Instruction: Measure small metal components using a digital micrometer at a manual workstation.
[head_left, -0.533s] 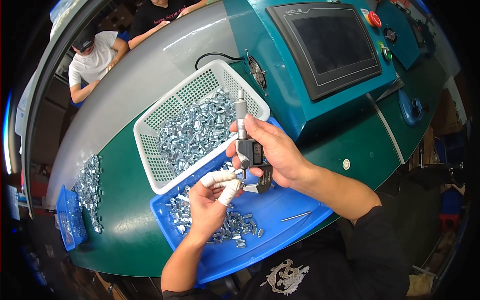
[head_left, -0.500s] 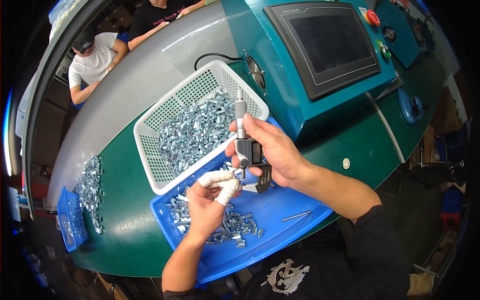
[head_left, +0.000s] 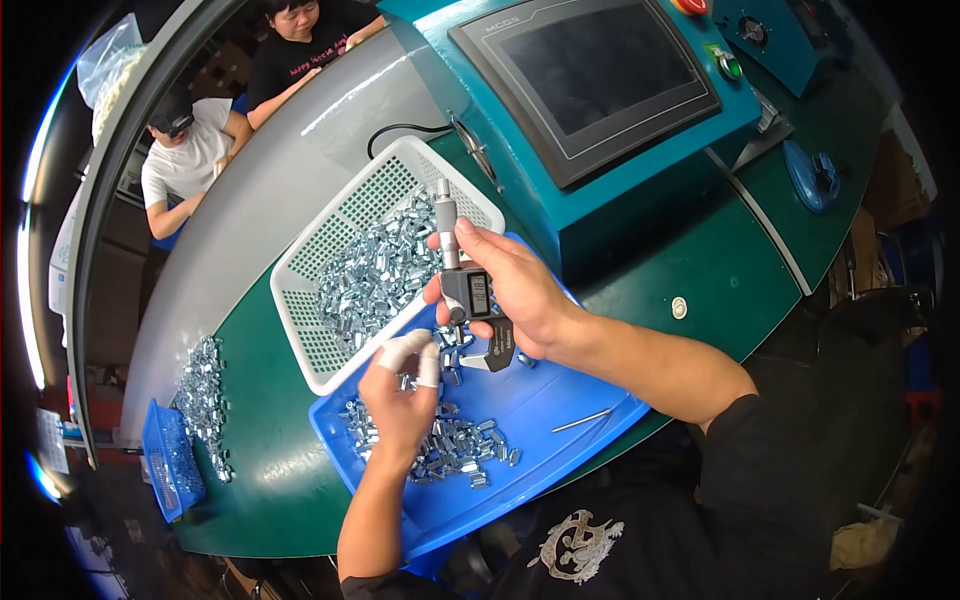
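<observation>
My right hand (head_left: 515,295) grips a digital micrometer (head_left: 468,290), grey barrel upward, its black frame over the blue tray (head_left: 560,470). Just left of the micrometer's jaws is my left hand (head_left: 400,395), with white finger covers on its thumb and fingers. Those fingertips are drawn together; whatever they may hold is hidden and slightly blurred. Below them, many small shiny metal parts (head_left: 465,450) lie loose in the tray. Many more such parts (head_left: 375,275) fill much of a white perforated basket (head_left: 300,345) behind it.
A thin metal rod (head_left: 582,420) lies in the tray. Far right stands a teal machine with a dark screen (head_left: 590,75). At left, a heap of metal parts (head_left: 203,400) sits by a small blue basket (head_left: 165,450). Two people (head_left: 195,150) sit across the table.
My left hand has drawn back left, away from the micrometer's jaws. The view has shifted, so the micrometer, still in my right hand, appears farther left.
</observation>
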